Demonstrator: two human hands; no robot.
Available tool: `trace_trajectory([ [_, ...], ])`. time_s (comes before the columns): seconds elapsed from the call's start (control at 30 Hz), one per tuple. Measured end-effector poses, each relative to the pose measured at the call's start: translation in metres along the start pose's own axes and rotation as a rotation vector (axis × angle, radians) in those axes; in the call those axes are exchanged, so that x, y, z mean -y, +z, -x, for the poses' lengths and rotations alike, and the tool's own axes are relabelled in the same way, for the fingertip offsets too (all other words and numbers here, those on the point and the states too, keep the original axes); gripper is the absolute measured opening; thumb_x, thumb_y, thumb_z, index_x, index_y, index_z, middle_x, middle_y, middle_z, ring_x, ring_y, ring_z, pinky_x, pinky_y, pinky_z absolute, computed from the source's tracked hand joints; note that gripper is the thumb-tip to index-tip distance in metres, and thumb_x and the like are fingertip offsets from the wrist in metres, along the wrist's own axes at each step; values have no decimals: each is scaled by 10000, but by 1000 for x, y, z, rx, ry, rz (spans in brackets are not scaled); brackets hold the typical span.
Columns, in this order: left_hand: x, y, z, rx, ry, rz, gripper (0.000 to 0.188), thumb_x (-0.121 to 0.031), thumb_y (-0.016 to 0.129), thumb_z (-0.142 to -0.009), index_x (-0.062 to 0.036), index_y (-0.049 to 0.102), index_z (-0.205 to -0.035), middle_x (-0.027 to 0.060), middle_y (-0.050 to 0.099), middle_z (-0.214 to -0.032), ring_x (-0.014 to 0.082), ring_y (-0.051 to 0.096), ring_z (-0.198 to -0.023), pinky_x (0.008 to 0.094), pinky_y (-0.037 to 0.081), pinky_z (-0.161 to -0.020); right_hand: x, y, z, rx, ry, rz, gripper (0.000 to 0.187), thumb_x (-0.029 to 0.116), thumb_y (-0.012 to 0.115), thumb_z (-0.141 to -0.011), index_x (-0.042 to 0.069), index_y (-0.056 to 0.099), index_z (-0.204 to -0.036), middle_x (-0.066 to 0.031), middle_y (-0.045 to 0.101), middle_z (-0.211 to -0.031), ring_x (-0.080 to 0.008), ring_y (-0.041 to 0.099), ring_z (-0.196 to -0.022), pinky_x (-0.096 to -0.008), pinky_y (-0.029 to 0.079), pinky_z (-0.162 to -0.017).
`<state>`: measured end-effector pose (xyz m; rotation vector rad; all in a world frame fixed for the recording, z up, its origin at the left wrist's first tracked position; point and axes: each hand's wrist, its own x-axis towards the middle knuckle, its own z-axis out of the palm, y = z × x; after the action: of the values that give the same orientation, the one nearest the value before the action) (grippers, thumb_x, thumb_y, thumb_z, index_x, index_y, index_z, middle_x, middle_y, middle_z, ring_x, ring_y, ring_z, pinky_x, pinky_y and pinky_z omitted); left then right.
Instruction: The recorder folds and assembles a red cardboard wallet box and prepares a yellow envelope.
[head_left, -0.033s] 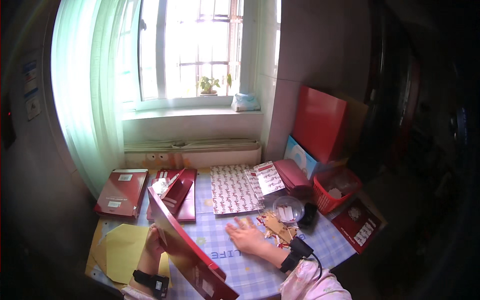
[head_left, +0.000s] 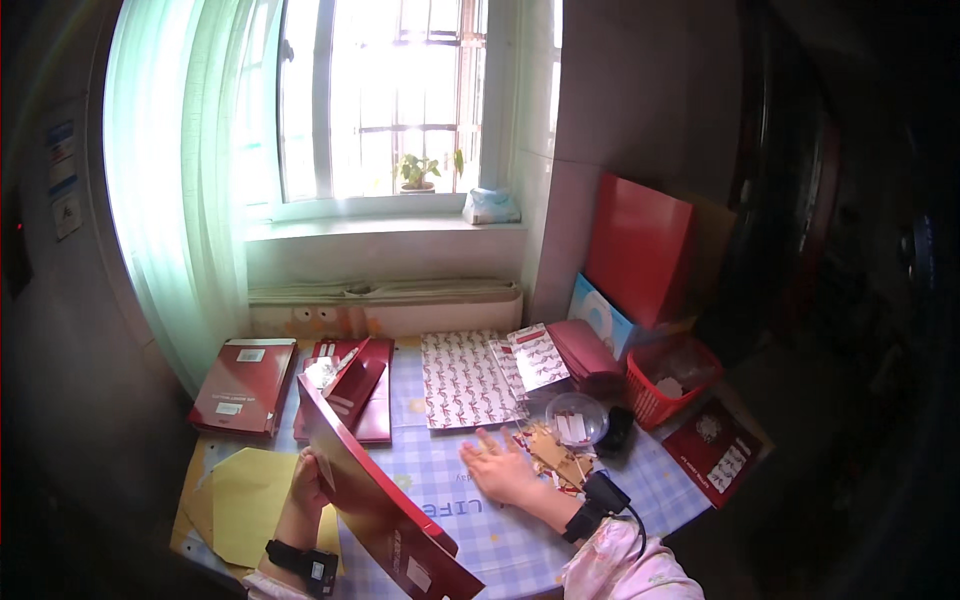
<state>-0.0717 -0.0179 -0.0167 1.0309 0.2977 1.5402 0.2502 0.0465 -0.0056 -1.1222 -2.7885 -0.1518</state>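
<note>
My left hand point(head_left: 310, 485) is closed on the edge of a flat red cardboard box point(head_left: 385, 490), which stands tilted above the table with a pale label near its lower end. My left fingertips are partly hidden behind it. Fingers spread, my right hand point(head_left: 500, 468) rests palm down over the checked tablecloth point(head_left: 440, 485) and holds nothing. Just right of it lies a pile of brown and red paper scraps point(head_left: 555, 455). Below the left wrist is a yellow paper sheet point(head_left: 245, 510).
Red boxes point(head_left: 245, 390) and red folders point(head_left: 375, 400) lie at the back left. Patterned white-and-red cards point(head_left: 465, 380) are at the back middle. On the right stand a clear round tub point(head_left: 572, 425), a dark object point(head_left: 618, 432), a red plastic basket point(head_left: 655, 400) and a dark-red packet point(head_left: 715, 450).
My right hand has shifted slightly to the right, toward the scraps. The lower end of the red box has moved a little to the right in my left hand.
</note>
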Motion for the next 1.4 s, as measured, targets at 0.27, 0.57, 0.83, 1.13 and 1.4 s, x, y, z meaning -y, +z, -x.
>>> trace_trajectory([
  [0.27,2,-6,-6,36,55,249,446,-445,440,-893,-55,539,-1085,146,632,-962,253,631,-881,392,527,-768,-15,-35,6,-309,68,181,325,240,451,-877,53,598,-1099,-90,536,-1221,-259,451,-1186,-473,245,-1036],
  [0.57,13,21,-17,-240,-20,225,254,-290,515,-877,-85,513,-1027,47,533,-799,203,511,-786,333,440,-776,56,-36,6,558,70,-1964,653,457,414,-903,133,146,-1401,-115,334,-1363,-260,430,-1188,-399,383,-958],
  [0.83,10,63,-17,-190,-52,99,228,-277,399,-937,-110,504,-1051,63,594,-936,210,578,-898,384,477,-770,65,-14,12,861,-99,-2647,640,469,395,-901,119,185,-1395,-140,330,-1367,-302,426,-1187,-382,383,-972],
  [1.13,5,58,-17,-8,-164,219,474,-352,420,-924,-63,373,-1297,133,486,-1239,231,470,-1143,380,408,-936,50,4,12,342,198,-2438,561,124,519,-887,107,230,-1368,-147,447,-1266,-224,510,-1106,-340,452,-906],
  [1.4,2,49,-15,-18,-288,261,809,-640,385,-822,-14,307,-1328,149,422,-1314,274,424,-1198,433,355,-988,1,-32,10,81,252,-2105,415,116,579,-860,33,436,-1241,-82,581,-1096,-141,574,-964,-290,473,-841],
])
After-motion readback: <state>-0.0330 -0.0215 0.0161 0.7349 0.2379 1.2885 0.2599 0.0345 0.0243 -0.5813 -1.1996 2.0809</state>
